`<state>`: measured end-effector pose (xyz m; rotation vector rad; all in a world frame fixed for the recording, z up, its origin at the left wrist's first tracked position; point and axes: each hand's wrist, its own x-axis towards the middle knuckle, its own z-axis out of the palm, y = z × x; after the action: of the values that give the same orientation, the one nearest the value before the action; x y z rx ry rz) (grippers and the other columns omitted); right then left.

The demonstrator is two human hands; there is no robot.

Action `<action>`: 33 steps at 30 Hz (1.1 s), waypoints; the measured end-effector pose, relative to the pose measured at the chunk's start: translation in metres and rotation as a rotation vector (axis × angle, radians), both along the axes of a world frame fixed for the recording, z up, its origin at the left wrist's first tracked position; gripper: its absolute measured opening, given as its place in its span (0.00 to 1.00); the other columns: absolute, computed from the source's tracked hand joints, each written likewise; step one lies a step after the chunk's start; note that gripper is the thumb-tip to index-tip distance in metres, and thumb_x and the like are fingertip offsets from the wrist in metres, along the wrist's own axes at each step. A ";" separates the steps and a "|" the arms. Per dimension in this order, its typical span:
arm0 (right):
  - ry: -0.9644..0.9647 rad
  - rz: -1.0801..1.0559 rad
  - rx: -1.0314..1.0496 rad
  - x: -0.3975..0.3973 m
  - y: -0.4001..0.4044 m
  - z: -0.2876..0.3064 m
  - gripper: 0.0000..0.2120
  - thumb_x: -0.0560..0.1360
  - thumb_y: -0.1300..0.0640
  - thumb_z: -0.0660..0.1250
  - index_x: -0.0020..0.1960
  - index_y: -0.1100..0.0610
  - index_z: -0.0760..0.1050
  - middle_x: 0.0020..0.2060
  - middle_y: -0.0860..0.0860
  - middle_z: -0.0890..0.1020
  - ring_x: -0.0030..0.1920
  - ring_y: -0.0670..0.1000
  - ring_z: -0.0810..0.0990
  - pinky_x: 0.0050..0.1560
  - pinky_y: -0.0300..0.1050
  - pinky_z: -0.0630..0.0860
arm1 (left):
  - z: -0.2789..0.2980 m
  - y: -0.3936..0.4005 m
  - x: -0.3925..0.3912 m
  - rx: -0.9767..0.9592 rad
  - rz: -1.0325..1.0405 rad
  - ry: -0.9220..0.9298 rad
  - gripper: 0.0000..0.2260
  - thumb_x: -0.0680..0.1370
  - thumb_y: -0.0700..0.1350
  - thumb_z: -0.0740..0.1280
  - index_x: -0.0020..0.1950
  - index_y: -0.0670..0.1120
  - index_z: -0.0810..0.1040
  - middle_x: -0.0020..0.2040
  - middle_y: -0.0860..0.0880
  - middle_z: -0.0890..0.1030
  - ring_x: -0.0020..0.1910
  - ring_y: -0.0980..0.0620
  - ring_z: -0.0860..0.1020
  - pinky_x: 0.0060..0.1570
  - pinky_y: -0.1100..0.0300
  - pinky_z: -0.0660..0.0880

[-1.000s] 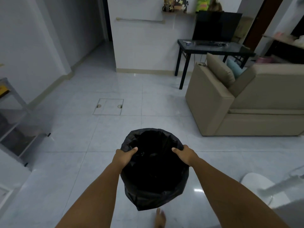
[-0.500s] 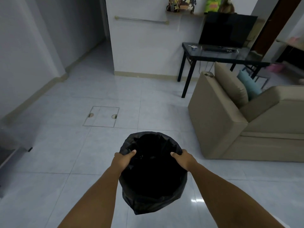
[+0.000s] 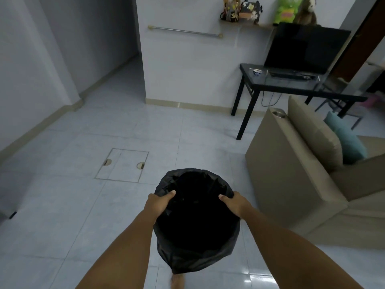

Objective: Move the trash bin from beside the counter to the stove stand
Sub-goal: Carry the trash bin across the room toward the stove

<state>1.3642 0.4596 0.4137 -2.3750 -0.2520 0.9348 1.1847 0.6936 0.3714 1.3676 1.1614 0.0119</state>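
A round trash bin (image 3: pixel 195 222) lined with a black plastic bag hangs above the tiled floor in front of me, its mouth open towards the camera. My left hand (image 3: pixel 159 204) grips its left rim with the thumb hooked inside. On the opposite rim my right hand (image 3: pixel 236 203) holds on the same way. The bag hides the bin's walls and base. Neither the counter nor the stove stand is in view.
A beige sofa (image 3: pixel 295 174) stands close on the right, a black desk (image 3: pixel 291 86) with a monitor behind it. A floor hatch (image 3: pixel 123 165) lies ahead left. A corridor (image 3: pixel 116 80) opens at the far left between white walls. My bare foot (image 3: pixel 177 282) shows below the bin.
I have walked forward with the bin held in both hands. The metal shelf at the left has slid out of view, and the sofa and desk are nearer.
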 end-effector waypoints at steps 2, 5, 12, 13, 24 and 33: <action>-0.003 0.001 -0.001 0.031 0.021 0.000 0.40 0.74 0.34 0.64 0.75 0.60 0.64 0.70 0.60 0.74 0.67 0.63 0.75 0.68 0.58 0.72 | 0.005 0.022 0.032 -0.004 -0.002 -0.006 0.59 0.50 0.72 0.74 0.74 0.40 0.72 0.66 0.38 0.80 0.62 0.36 0.80 0.64 0.41 0.77; -0.020 0.004 -0.002 0.080 0.054 0.006 0.40 0.74 0.35 0.64 0.76 0.61 0.63 0.71 0.61 0.73 0.68 0.64 0.74 0.68 0.58 0.72 | 0.016 0.055 0.080 -0.004 -0.001 -0.020 0.61 0.50 0.72 0.73 0.76 0.40 0.70 0.68 0.38 0.79 0.63 0.35 0.80 0.64 0.40 0.77; -0.025 0.057 0.000 0.175 0.125 0.010 0.41 0.74 0.33 0.63 0.76 0.60 0.62 0.71 0.60 0.73 0.68 0.63 0.74 0.69 0.59 0.71 | 0.020 0.120 0.164 0.013 0.017 -0.016 0.60 0.51 0.73 0.74 0.75 0.41 0.71 0.68 0.39 0.79 0.63 0.36 0.80 0.64 0.41 0.77; -0.031 0.070 0.002 0.189 0.136 0.012 0.41 0.74 0.34 0.63 0.76 0.60 0.62 0.71 0.60 0.72 0.68 0.63 0.74 0.69 0.59 0.71 | 0.022 0.128 0.175 0.008 0.028 -0.018 0.60 0.51 0.72 0.74 0.76 0.41 0.70 0.68 0.39 0.79 0.63 0.36 0.80 0.64 0.41 0.77; -0.050 0.289 -0.043 0.352 0.258 0.023 0.37 0.76 0.36 0.62 0.75 0.60 0.63 0.71 0.59 0.73 0.68 0.62 0.74 0.68 0.55 0.71 | 0.044 0.195 0.299 0.006 0.234 -0.031 0.51 0.61 0.67 0.76 0.76 0.39 0.70 0.68 0.37 0.79 0.65 0.35 0.79 0.66 0.41 0.75; -0.065 0.513 -0.065 0.430 0.362 0.031 0.39 0.76 0.35 0.61 0.76 0.59 0.61 0.72 0.59 0.71 0.69 0.62 0.72 0.69 0.56 0.70 | 0.037 0.236 0.347 -0.038 0.444 -0.035 0.49 0.61 0.67 0.77 0.74 0.39 0.72 0.65 0.38 0.81 0.61 0.35 0.81 0.64 0.41 0.77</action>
<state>1.7942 0.8216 0.4444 -2.4478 -0.8993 1.1012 1.5316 0.9301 0.4084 1.0492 1.4066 0.3284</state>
